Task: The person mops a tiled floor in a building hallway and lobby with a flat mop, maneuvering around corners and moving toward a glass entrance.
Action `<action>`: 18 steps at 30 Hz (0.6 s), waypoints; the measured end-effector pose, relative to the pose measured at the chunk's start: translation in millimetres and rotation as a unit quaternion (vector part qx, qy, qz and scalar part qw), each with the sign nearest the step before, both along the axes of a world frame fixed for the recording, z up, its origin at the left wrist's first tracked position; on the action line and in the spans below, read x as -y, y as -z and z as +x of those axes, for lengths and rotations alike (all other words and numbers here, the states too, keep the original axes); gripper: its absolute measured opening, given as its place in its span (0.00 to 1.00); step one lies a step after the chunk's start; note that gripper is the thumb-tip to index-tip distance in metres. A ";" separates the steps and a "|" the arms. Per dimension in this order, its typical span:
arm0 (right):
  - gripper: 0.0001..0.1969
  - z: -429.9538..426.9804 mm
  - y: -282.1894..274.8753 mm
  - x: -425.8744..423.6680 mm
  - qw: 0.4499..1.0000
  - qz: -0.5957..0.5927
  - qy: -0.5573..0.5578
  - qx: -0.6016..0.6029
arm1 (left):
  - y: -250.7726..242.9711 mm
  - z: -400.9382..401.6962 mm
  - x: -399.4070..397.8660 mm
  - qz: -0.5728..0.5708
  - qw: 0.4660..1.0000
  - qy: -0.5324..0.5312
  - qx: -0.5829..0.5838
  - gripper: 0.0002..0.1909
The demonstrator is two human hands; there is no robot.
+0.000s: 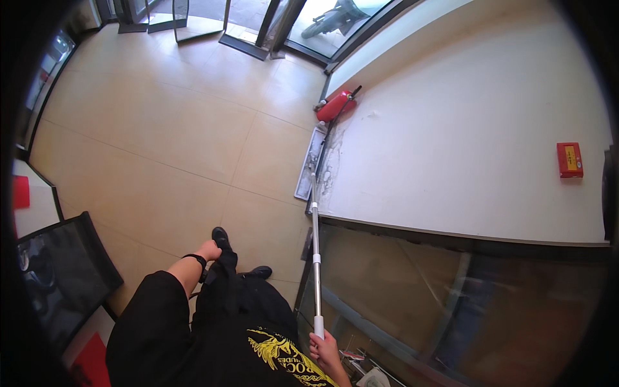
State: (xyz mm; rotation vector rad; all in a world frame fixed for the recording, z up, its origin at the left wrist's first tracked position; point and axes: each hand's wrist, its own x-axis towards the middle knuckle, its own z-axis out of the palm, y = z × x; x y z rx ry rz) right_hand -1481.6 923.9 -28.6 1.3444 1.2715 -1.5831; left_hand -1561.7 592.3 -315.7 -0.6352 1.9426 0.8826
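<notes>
My right hand (327, 349) grips the white handle end of a telescopic metal pole (316, 237). From there the pole stretches forward along the wall to a long, narrow flat mop head (304, 180), whose top looks grey and stained. The mop head lies on the tiled floor against the foot of the white wall. My left hand (210, 250) hangs low near my leg, with a black band on its wrist. Its fingers look curled, but whether anything is inside them is hidden.
A red fire extinguisher (333, 106) stands by the wall beyond the mop head. Glass doors (200, 24) line the far side. To my right is a dark-framed glass panel (387, 280), with a screen-like black panel (63, 275) at left. A red box (570, 160) is mounted on the wall.
</notes>
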 end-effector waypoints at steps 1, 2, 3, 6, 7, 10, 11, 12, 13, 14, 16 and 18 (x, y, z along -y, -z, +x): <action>0.08 -1.1 -2.6 -0.1 1.000 0.004 -0.019 0.003 | 7.5 3.8 -9.6 -0.011 1.000 0.025 -0.003 0.14; 0.07 -5.9 -6.4 0.2 0.999 0.007 -0.038 0.005 | 8.1 -0.6 -14.8 -0.023 0.998 0.049 -0.008 0.14; 0.08 -4.4 -6.1 -7.3 0.999 -0.010 -0.041 0.002 | -3.7 -6.7 -29.7 0.003 0.999 0.032 0.010 0.15; 0.08 0.4 -19.3 -21.7 0.992 0.030 -0.119 -0.013 | -5.9 -16.6 -65.0 0.059 0.992 0.102 -0.046 0.15; 0.14 15.4 -23.2 -31.1 0.985 0.052 -0.159 -0.031 | -5.0 -18.2 -74.6 0.076 0.989 0.121 -0.030 0.15; 0.12 83.2 -33.6 -72.6 0.945 0.133 -0.273 -0.124 | 3.6 -26.9 -114.1 0.142 0.979 0.148 -0.012 0.15; 0.15 106.1 -50.0 -86.0 0.937 0.158 -0.299 -0.089 | 7.8 -23.8 -121.3 0.134 0.979 0.148 -0.040 0.15; 0.18 128.7 -66.9 -100.0 0.927 0.179 -0.324 -0.056 | 11.1 -20.6 -123.5 0.128 0.978 0.151 -0.066 0.15; 0.18 139.5 -76.2 -103.5 0.920 0.202 -0.335 -0.022 | 17.5 -21.0 -120.4 0.127 0.978 0.155 -0.063 0.15; 0.18 141.5 -80.4 -108.2 0.913 0.219 -0.344 0.005 | 16.7 -21.8 -124.5 0.129 0.978 0.154 -0.047 0.15; 0.18 149.4 -78.6 -107.0 0.902 0.241 -0.355 0.043 | 12.8 -21.4 -120.0 0.115 0.983 0.138 -0.021 0.14; 0.18 156.8 -74.4 -101.0 0.900 0.246 -0.355 0.060 | -1.8 -23.1 -109.2 0.086 0.990 0.108 -0.020 0.14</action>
